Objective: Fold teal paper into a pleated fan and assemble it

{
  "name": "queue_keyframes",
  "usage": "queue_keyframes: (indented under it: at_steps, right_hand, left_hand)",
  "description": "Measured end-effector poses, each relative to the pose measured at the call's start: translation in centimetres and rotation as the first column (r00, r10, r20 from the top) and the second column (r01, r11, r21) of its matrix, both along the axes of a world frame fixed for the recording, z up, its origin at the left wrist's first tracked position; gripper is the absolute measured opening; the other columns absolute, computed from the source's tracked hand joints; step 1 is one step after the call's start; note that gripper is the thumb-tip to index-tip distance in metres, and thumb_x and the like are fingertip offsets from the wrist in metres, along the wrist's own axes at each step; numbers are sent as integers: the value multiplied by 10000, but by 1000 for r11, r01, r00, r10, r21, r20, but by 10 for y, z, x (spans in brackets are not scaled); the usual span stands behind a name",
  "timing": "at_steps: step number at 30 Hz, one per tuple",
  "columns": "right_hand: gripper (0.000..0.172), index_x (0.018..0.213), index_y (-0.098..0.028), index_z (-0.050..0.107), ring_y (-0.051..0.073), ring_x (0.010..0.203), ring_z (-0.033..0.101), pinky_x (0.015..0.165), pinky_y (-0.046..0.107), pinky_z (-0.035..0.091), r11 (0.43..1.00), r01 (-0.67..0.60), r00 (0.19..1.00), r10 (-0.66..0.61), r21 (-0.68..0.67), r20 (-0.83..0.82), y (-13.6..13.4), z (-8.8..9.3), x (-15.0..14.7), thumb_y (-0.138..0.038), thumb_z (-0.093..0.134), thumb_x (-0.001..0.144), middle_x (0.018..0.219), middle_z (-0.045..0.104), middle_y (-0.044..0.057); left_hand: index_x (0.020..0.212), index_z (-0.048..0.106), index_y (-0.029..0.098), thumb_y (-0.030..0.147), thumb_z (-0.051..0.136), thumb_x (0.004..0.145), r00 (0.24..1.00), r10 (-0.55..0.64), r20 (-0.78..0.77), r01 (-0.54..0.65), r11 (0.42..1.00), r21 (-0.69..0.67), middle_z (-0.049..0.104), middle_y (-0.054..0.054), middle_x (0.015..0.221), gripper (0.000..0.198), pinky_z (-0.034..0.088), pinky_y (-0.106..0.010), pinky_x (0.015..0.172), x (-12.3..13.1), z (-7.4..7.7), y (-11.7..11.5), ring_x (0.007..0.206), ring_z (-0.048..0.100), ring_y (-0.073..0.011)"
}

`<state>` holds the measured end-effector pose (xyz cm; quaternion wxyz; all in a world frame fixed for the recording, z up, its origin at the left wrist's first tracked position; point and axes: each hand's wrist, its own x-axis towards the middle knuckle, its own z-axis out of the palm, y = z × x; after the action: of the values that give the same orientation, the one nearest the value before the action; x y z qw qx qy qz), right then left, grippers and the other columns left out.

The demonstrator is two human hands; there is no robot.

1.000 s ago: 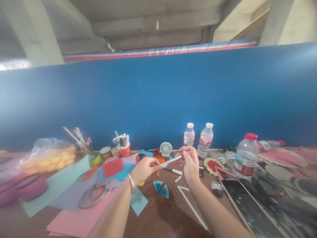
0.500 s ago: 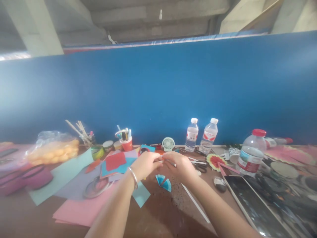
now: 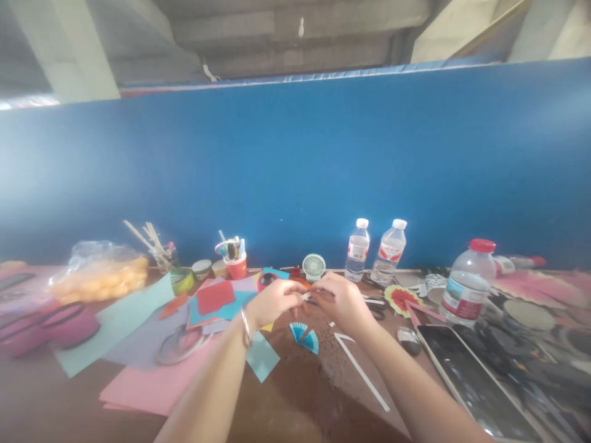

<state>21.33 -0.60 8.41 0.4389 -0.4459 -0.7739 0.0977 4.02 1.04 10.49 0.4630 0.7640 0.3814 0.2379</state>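
My left hand [image 3: 272, 303] and my right hand [image 3: 339, 300] meet above the brown table [image 3: 300, 400], fingers pinched together. Between the fingertips shows a small white paper strip [image 3: 305, 296], held by both hands. A metal bangle sits on my left wrist. Just below the hands a small blue pleated paper fan [image 3: 305, 336] lies on the table. A long white paper strip [image 3: 360, 369] lies under my right forearm.
Coloured paper sheets [image 3: 152, 381] cover the left. A red cup of pens [image 3: 237, 264], a mini fan [image 3: 314, 266], scissors [image 3: 376, 307], water bottles [image 3: 357, 249] [image 3: 466, 280], a tablet [image 3: 466, 381] and a bag of yellow items [image 3: 96, 280] surround the hands. A blue board [image 3: 295, 166] backs the table.
A second ago the hands held a long white strip stretched between them, apart. They have since come together, and only a short bit of the strip shows. The view tilted slightly.
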Motion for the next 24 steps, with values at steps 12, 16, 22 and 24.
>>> queue_keyframes:
  at_steps: [12, 16, 22, 24]
  right_hand:
    - [104, 717, -216, 589, 141, 661, 508, 567, 235, 374, 1000, 13, 1000, -13, -1, 10, 2, -2, 0, -289, 516, 733, 696, 514, 9]
    - [68, 739, -199, 535, 142, 688, 488, 617, 245, 355, 998, 26, 997, -30, 55, 70, -2, -1, -4, -238, 481, 753, 727, 514, 10]
    - [111, 750, -189, 490, 159, 746, 458, 687, 291, 302, 975, 76, 986, -104, 207, 128, -11, 2, -11, -149, 392, 784, 751, 513, 23]
    - [140, 735, -188, 486, 154, 723, 457, 694, 297, 305, 970, 82, 993, -100, 227, 70, -14, 8, -8, -150, 366, 796, 732, 506, 23]
  left_hand:
    - [661, 627, 134, 346, 403, 734, 980, 163, -111, -130, 956, 262, 627, -27, 634, 317, 363, -223, 560, 5, -2, 0, 589, 513, -127]
    - [557, 568, 138, 222, 433, 671, 974, 225, -22, -205, 922, 327, 590, -4, 555, 195, 373, -224, 588, 14, -3, -3, 564, 515, -122]
    - [503, 501, 144, 180, 403, 649, 958, 271, 90, -285, 907, 311, 528, 13, 493, 180, 368, -203, 543, 19, 0, -7, 534, 497, -106]
    - [515, 508, 149, 201, 400, 664, 924, 380, 41, -370, 860, 352, 537, 12, 501, 191, 358, -209, 525, 12, 2, -5, 525, 493, -110]
